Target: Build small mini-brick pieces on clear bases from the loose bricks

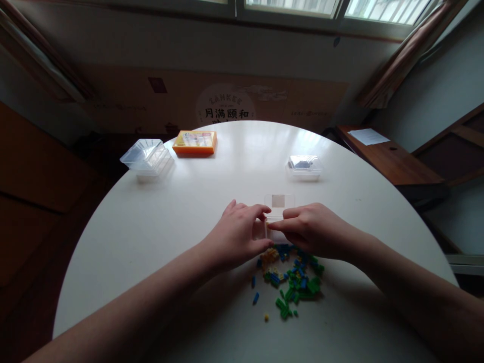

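A small clear plastic box [279, 237] lies on the table with its lid [290, 201] swung back, away from me. My left hand [237, 233] grips the box's left side, thumb at the near corner and fingers at the far one. Over the box from the right comes my right hand [308, 229], index finger stretched to the inside of the left wall, other fingers curled. A tiny yellowish bit shows at that fingertip; its kind is unclear. Just in front of the box spreads a loose pile of small green, blue and yellow building bricks [291, 287].
A second clear box [304, 169] with dark contents stands at the back right. At the back left are an orange case [195, 143] and an open clear container [149, 159]. The round white table [151, 252] curves away on both sides; a wooden desk [389, 161] stands beyond its right edge.
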Demonstrator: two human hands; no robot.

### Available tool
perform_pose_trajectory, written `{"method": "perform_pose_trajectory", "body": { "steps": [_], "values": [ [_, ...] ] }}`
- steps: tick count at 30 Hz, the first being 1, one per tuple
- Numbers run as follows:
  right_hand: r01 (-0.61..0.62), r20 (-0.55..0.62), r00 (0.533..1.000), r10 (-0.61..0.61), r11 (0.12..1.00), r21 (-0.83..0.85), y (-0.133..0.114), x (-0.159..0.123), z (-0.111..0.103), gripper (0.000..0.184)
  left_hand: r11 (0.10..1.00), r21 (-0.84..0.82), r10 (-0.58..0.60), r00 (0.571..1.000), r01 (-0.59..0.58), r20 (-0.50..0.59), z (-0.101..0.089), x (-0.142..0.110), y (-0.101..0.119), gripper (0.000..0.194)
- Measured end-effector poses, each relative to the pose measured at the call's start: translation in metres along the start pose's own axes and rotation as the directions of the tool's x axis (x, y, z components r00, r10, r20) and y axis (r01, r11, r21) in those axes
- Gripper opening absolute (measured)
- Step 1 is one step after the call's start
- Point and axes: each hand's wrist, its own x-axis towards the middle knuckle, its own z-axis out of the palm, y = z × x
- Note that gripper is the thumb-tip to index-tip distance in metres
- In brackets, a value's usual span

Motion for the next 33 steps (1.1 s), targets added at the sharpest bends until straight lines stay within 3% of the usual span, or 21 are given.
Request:
{"method": "perform_pose_trajectory", "body": {
  "steps": [33],
  "values": [
    [-0.037, 0.019, 0.999, 0.037, 0.999, 0.021, -0.0020, 0.0011, 0.0002, 0.020, 1.000, -0.005, -0.007, 1.000, 0.007, 0.010, 0.0003, 0.0003, 0.0003, 0.051]
  ]
}}
